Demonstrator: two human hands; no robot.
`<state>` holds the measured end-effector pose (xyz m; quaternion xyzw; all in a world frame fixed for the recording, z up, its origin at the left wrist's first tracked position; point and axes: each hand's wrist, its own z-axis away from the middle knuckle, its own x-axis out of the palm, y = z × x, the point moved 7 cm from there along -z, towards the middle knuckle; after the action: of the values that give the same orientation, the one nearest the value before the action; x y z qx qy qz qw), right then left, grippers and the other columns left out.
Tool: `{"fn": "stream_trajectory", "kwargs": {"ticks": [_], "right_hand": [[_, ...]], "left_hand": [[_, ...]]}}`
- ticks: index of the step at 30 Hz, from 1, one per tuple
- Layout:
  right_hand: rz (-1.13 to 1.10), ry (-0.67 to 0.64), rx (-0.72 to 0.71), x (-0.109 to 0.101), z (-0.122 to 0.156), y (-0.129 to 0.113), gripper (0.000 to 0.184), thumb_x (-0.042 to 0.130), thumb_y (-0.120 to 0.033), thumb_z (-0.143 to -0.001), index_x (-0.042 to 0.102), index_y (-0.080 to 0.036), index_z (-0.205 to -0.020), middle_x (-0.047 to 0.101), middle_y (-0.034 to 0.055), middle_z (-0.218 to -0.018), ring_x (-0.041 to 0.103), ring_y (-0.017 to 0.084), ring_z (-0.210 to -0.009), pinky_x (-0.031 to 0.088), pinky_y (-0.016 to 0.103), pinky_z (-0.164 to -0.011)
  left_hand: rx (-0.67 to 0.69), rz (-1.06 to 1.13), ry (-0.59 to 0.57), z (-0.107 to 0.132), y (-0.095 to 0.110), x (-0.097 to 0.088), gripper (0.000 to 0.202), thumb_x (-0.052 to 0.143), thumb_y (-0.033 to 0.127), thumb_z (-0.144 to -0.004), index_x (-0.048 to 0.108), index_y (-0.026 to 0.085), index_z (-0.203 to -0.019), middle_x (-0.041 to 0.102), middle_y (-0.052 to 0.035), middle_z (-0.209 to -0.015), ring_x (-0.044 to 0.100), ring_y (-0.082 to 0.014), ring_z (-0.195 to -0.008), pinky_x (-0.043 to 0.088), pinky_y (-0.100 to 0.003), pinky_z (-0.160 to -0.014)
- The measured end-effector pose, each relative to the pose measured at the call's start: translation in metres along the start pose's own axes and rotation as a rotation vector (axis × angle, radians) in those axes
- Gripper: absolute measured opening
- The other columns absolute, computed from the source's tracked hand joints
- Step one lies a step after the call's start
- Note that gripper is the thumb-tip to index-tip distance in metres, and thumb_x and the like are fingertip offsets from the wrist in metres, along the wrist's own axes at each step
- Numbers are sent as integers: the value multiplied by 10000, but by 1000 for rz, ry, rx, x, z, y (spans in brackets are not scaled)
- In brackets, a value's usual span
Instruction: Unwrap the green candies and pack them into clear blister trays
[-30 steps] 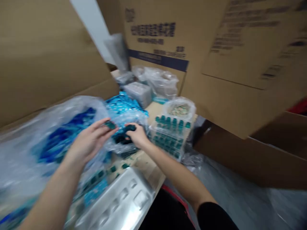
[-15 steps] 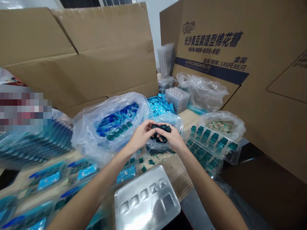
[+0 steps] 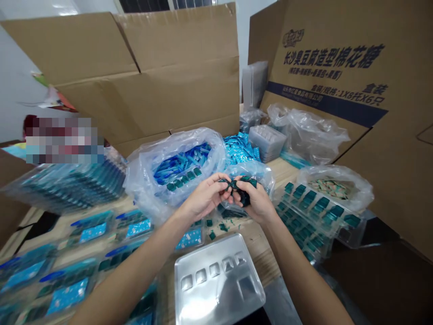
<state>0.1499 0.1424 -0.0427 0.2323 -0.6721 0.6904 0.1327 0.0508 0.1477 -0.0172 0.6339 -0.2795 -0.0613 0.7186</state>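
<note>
Both hands meet in front of a clear bag near the middle of the table. My left hand pinches one dark marshmallow piece between thumb and fingers, its fingertips close against the other hand. My right hand is closed around several dark marshmallow pieces. Below the hands lies a silvery moulded tray with a row of small square hollows and one larger rectangular one. Small green pieces and crumbs lie on the wood behind the tray.
Left of the hands stands a bag of blue sticks, with blue sachets behind. Filled blister packs spread over the left side. Trays of dark green pieces stack at right. Large cartons wall the back; a person sits far left.
The view has swung left, so the scene sits further right. My hands have parted slightly, and my left hand now pinches a single piece drawn away from the bunch.
</note>
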Motion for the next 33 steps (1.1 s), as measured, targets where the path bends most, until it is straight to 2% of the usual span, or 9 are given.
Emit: {"fn": "stream_trajectory", "kwargs": {"ticks": [4,8,10,12,15,18,23,30,33], "right_hand": [[-100,-30,72,16,3,0,255,751,-351,-640,580,-172,-702,507,-72,-444,441,71,-393,342,173,-362],[-180,-4,107,20,4,-3,245,749,-314,-622,548,-179,-663,463,-83,-459,384,43,-384,358,146,-358],[-216,49,91,11,3,-7,264,749,-284,-629,503,-187,-636,459,-84,-505,382,28,-398,344,120,-351],[-238,123,62,-3,1,-10,287,759,-253,-627,480,-190,-631,467,-84,-543,405,22,-422,338,99,-353],[-222,210,65,-21,1,-5,261,790,-225,-614,544,-178,-687,525,-66,-580,464,38,-461,356,106,-358],[-182,245,111,-27,3,7,265,820,-226,-599,583,-164,-699,555,-45,-587,480,59,-474,378,136,-360],[-105,283,111,-26,6,15,300,856,-254,-554,610,-173,-705,563,-54,-565,480,75,-491,375,156,-370],[35,252,39,-10,14,0,312,847,-322,-554,627,-176,-719,620,-24,-609,516,102,-510,351,191,-384],[97,200,29,2,22,-4,276,824,-339,-597,638,-188,-736,601,-34,-537,494,106,-461,348,208,-389]], "left_hand": [[2,163,-35,8,3,4,193,734,205,-664,583,163,-778,564,46,-565,574,-105,-527,500,-231,-577],[16,279,-69,23,12,4,220,798,227,-649,611,149,-736,568,40,-576,556,-84,-529,509,-205,-564],[36,315,-81,36,21,4,233,829,251,-651,637,138,-720,576,35,-593,559,-77,-537,524,-200,-569],[38,335,-98,54,31,5,245,843,266,-677,696,117,-804,648,0,-693,615,-93,-600,556,-215,-614],[-7,367,-142,79,37,10,295,810,272,-772,733,98,-997,731,-74,-912,704,-149,-784,590,-246,-732],[-23,394,-140,96,36,11,228,780,276,-826,745,115,-984,749,-62,-916,723,-138,-794,585,-217,-766],[-20,434,-121,108,29,10,184,795,242,-811,745,164,-969,754,-23,-891,727,-117,-747,591,-206,-731],[37,415,4,112,23,-4,153,805,181,-793,761,164,-938,749,-4,-833,709,-89,-691,605,-190,-680],[59,402,21,111,22,-8,165,812,172,-781,762,183,-938,759,-1,-845,716,-94,-698,606,-189,-683]]}}
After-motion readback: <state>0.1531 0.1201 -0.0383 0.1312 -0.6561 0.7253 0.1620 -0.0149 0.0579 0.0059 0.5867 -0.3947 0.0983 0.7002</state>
